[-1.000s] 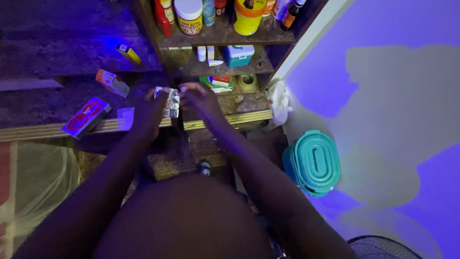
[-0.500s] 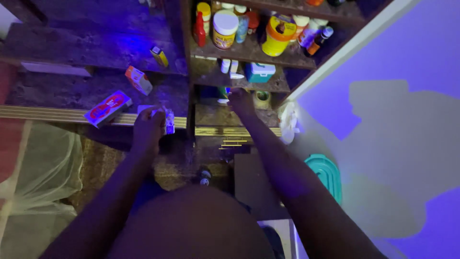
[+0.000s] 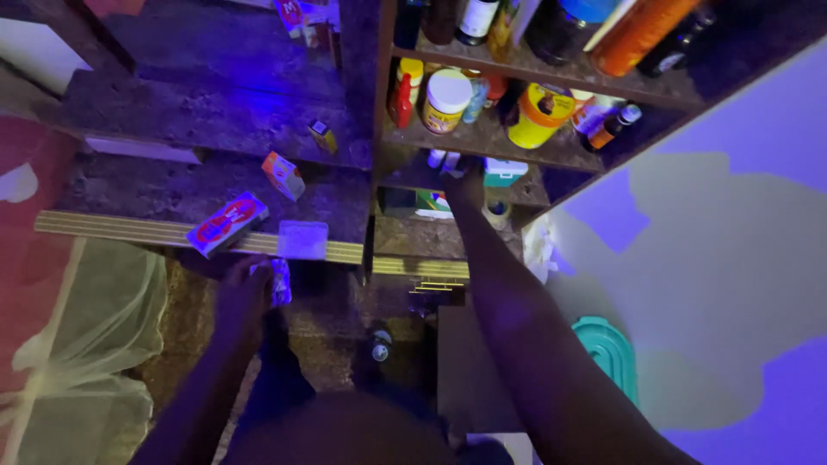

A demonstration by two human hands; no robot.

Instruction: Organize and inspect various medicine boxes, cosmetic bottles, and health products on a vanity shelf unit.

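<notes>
1. Wooden shelf unit [image 3: 482, 146]: holds a yellow tub [image 3: 540, 115], a white-lidded jar [image 3: 447, 101], and a small teal box [image 3: 505, 172].
2. Right hand [image 3: 465, 185]: arm outstretched into the lower shelf; finger state cannot be told in the dim light.
3. Left hand [image 3: 244, 297]: lowered, clenched around a crumpled foil packet [image 3: 279, 281], just below the shelf edge.

The right hand [image 3: 465, 188] blurs into shadow beside the teal box [image 3: 505, 171]; bottles [image 3: 551, 21] above it are cut off by the top edge.

Boxes [image 3: 227, 223] lie on the left shelf [image 3: 129, 185]; jars [image 3: 446, 101] stand on the right shelf [image 3: 517, 148], above a tub [image 3: 506, 172].
</notes>
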